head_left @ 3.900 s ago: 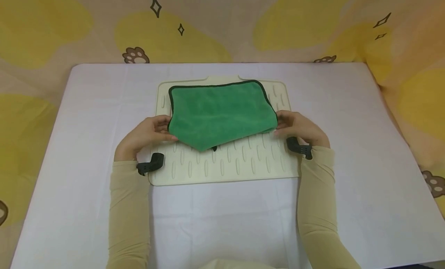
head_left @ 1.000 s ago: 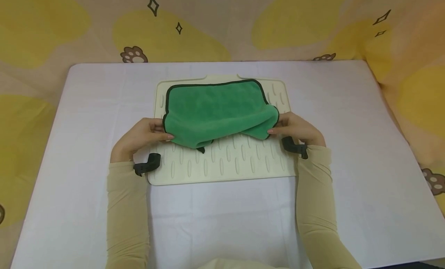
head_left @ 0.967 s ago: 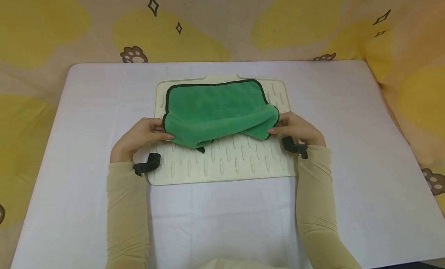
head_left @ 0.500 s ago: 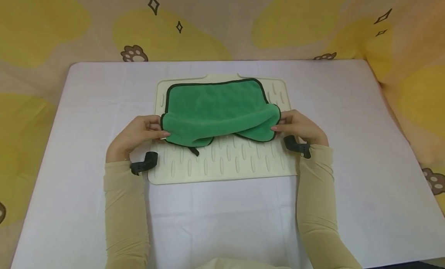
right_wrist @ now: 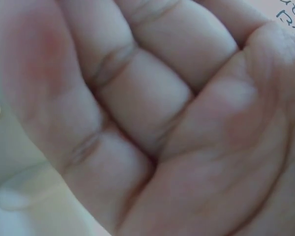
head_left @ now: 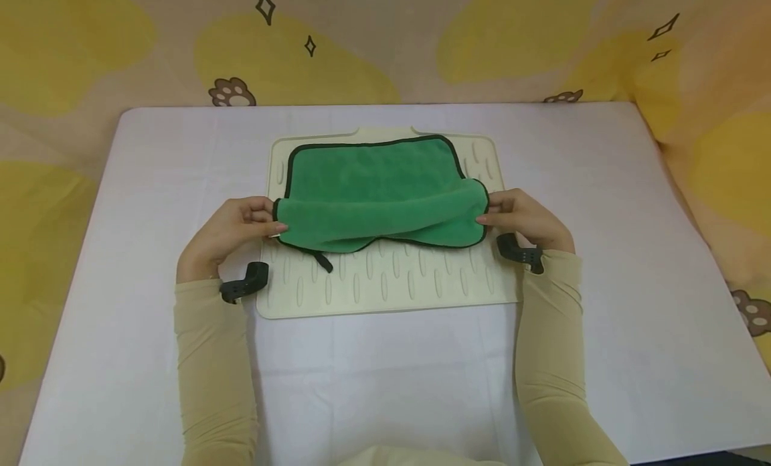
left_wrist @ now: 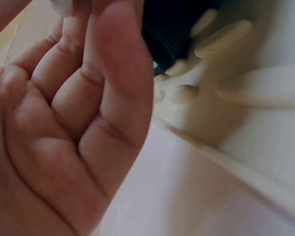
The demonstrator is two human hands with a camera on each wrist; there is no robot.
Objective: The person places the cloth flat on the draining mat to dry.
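through the head feed i see one green cloth [head_left: 373, 171], soft-looking and edged in dark trim. its far part is spread over a cream ridged mat [head_left: 391, 288]; its near part forms a long fold running side to side, pinched at both ends. a short dark tab [head_left: 324, 262] pokes out at near left.
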